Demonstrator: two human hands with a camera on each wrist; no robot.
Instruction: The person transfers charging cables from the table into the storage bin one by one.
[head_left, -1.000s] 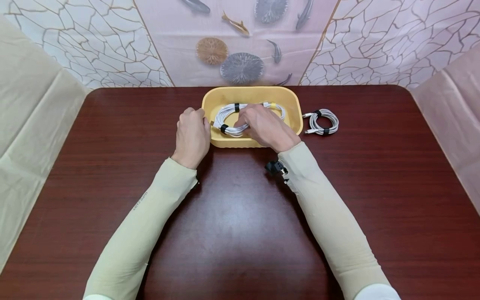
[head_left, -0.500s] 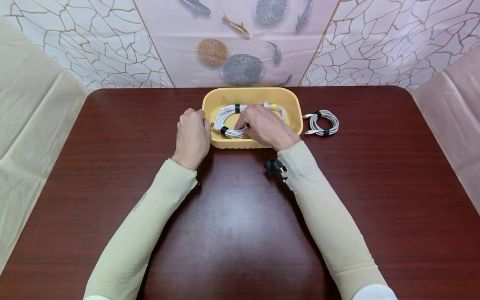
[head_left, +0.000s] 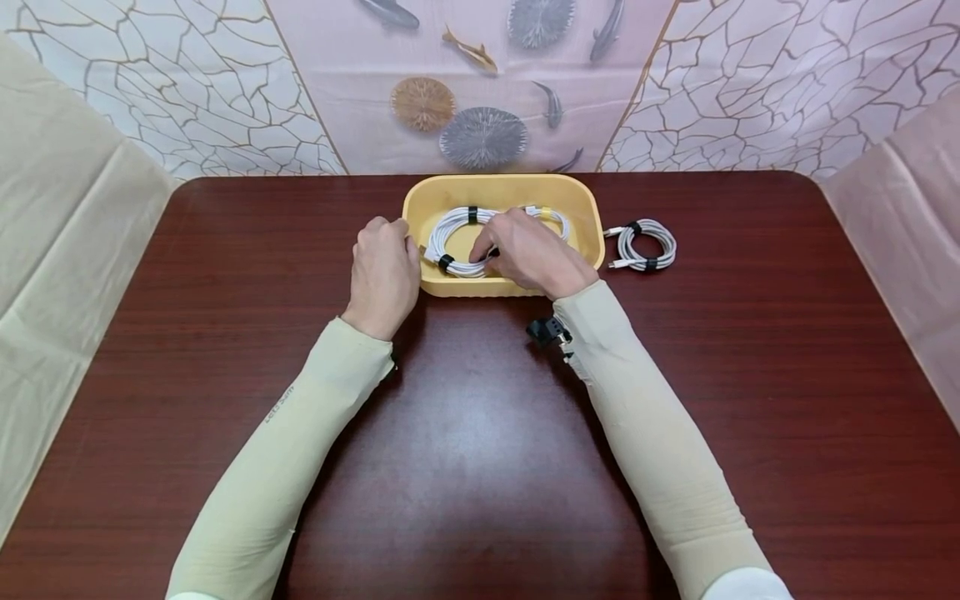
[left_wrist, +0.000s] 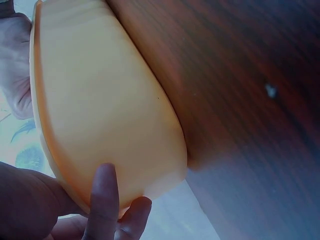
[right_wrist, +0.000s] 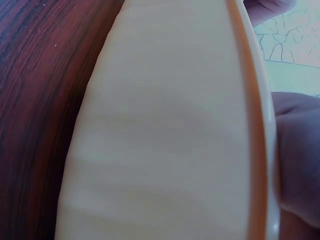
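A yellow plastic bin (head_left: pixel 480 287) stands at the back of the table. My left hand (head_left: pixel 384 271) grips its left end; in the left wrist view the fingers (left_wrist: pixel 104 192) lie against the outer wall of the bin (left_wrist: pixel 110 90). My right hand (head_left: pixel 536 254) reaches inside over the front rim and pinches a coiled white cable (head_left: pixel 441 237) bound with black straps. Behind that hand lies another white cable (head_left: pixel 564 223) with a yellow tie, partly hidden. In the right wrist view the bin's wall (right_wrist: pixel 170 115) covers the fingertips.
A grey-white coiled cable (head_left: pixel 648 245) with black straps lies on the dark red-brown table (head_left: pixel 480 467), just right of the bin. Patterned cloth (head_left: pixel 480 83) hangs directly behind the table's back edge, and plain cloth stands at both sides.
Both hands stay almost in place. The near side of the white cable coil has settled slightly, and something black now shows by the right fingertips.
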